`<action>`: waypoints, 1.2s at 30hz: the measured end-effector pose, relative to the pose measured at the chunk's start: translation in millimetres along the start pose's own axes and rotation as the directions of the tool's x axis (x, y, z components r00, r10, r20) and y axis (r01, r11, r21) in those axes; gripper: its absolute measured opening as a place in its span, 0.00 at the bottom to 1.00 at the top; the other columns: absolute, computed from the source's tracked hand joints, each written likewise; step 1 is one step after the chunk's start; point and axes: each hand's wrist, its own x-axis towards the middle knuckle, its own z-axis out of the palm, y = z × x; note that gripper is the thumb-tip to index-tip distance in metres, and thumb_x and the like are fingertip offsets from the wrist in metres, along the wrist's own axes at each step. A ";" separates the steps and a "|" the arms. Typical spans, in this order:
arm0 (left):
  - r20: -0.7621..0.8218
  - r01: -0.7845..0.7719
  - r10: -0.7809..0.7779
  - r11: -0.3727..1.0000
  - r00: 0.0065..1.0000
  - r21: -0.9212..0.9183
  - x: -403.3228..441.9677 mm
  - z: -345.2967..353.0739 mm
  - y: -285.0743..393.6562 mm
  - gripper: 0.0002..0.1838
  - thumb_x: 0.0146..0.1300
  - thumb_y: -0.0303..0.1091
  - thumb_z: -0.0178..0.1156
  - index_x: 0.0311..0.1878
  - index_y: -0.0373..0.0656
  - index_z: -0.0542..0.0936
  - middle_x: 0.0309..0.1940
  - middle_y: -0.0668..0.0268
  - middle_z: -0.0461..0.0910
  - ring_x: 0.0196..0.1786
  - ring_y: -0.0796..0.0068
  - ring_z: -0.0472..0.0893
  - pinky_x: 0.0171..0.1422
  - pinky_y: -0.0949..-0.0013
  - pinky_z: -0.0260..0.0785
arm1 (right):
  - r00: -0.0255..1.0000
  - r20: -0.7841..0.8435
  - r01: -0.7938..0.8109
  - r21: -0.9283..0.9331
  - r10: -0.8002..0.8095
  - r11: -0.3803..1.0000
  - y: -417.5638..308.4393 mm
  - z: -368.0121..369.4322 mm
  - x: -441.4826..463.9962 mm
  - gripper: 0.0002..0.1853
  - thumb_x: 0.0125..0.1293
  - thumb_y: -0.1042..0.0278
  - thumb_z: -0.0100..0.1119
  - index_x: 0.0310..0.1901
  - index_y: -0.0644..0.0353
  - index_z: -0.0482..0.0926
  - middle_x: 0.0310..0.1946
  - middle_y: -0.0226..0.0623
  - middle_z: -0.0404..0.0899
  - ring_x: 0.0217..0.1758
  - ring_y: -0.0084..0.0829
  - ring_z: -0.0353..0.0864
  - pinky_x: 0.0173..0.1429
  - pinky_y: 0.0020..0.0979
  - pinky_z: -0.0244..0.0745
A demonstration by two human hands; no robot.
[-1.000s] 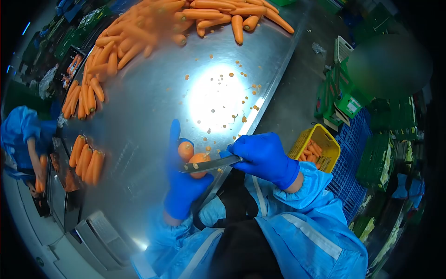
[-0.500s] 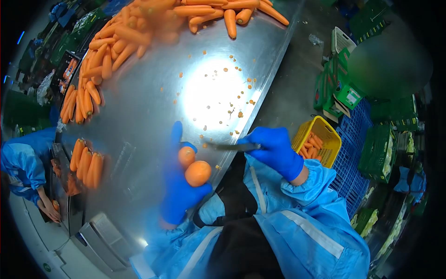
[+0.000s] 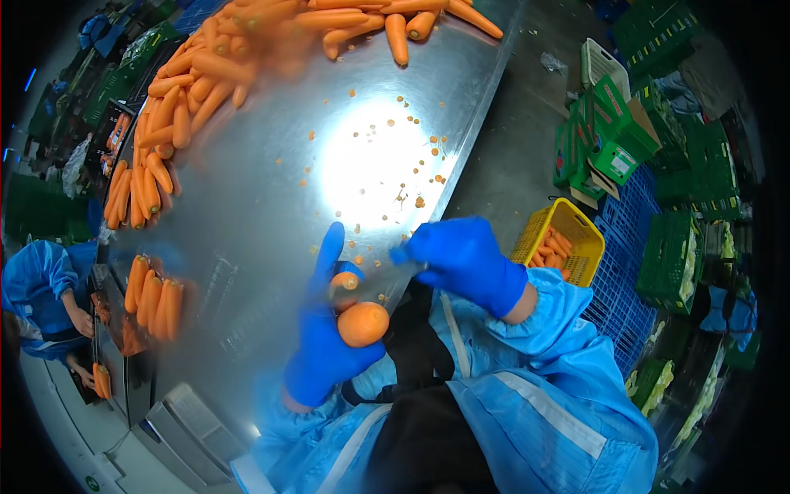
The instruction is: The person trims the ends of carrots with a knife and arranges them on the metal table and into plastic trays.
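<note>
Blue gloves cover both hands. My left hand (image 3: 327, 342) is wrapped round two carrots (image 3: 363, 324), their round ends facing up and one finger stretched out. My right hand (image 3: 471, 265) is closed on the handle of a knife (image 3: 383, 283). The blade is smeared by motion and lies across the upper held carrot, close to its end; whether it touches is unclear. Small carrot slices (image 3: 420, 202) are scattered on the metal table (image 3: 247, 185) beyond my hands.
A large carrot pile (image 3: 206, 78) covers the table's far left. Several carrots (image 3: 155, 298) lie in a row at left. A co-worker (image 3: 41, 284) stands at far left. At right are a yellow basket (image 3: 586, 239) of carrots, green boxes (image 3: 617, 152) and a blue pallet (image 3: 617, 288).
The knife has lifted off the held carrots and come back over the upper one. The lower carrot's end now shows whole and smooth. The co-worker's hands have moved.
</note>
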 end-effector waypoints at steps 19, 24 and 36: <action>-0.550 -0.489 0.085 0.584 0.831 -0.648 -25.9 -68.0 -22.4 0.66 0.44 0.49 0.80 0.79 0.41 0.46 0.48 0.72 0.72 0.50 0.74 0.74 0.65 0.63 0.67 | 0.584 0.767 -0.783 0.619 0.266 -0.064 -43.1 80.1 -9.1 0.34 0.68 0.40 0.61 0.61 0.65 0.77 0.28 0.35 0.80 0.22 0.22 0.74 0.26 0.26 0.69; -0.702 -0.508 -0.061 0.647 0.709 -0.569 -46.7 -75.6 -30.8 0.57 0.48 0.46 0.69 0.78 0.39 0.49 0.51 0.65 0.72 0.55 0.67 0.74 0.72 0.57 0.64 | 0.949 0.230 -0.311 0.807 0.217 0.503 -66.4 106.7 1.5 0.36 0.61 0.61 0.74 0.68 0.65 0.70 0.57 0.42 0.81 0.56 0.32 0.83 0.59 0.31 0.79; -0.735 -0.690 0.088 0.436 0.672 -0.578 -109.4 -144.5 -80.5 0.60 0.37 0.40 0.66 0.78 0.38 0.52 0.51 0.64 0.71 0.57 0.64 0.73 0.74 0.58 0.62 | 0.870 0.467 -0.493 0.806 0.158 0.328 -109.9 188.6 5.5 0.41 0.59 0.70 0.74 0.72 0.64 0.65 0.71 0.39 0.68 0.64 0.28 0.75 0.66 0.31 0.73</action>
